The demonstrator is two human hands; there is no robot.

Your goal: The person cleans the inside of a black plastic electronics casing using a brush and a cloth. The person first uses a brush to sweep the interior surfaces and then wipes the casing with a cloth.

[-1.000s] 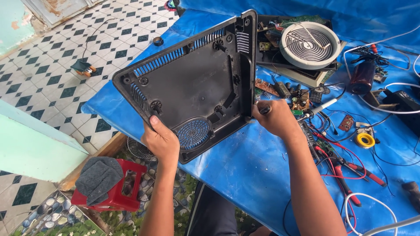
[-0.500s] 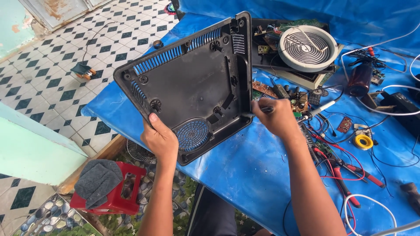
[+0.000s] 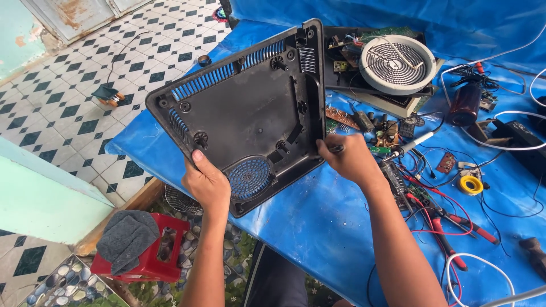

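- Up off the worktop (image 3: pixel 318 239), which is draped in blue sheeting, a black plastic base shell (image 3: pixel 250 119) is held tilted, its inner side facing the camera.
- The left hand (image 3: pixel 206 183) is closed on the shell's lower left edge, thumb on the inner face, beside the round blue fan grille (image 3: pixel 249 177).
- The right hand (image 3: pixel 351 159) is curled around a small dark tool (image 3: pixel 335 149) at the shell's right edge; its tip is too small to make out.
- Behind the shell sits an opened cooker body with a round white coil heater (image 3: pixel 397 61).
- To the right lie a soldering iron (image 3: pixel 410 145), red-handled pliers (image 3: pixel 455 224), a roll of yellow tape (image 3: pixel 471 184) and tangled wires.
- On the floor below stands a red stool (image 3: pixel 165 256) with a grey cloth (image 3: pixel 126 240) on it.
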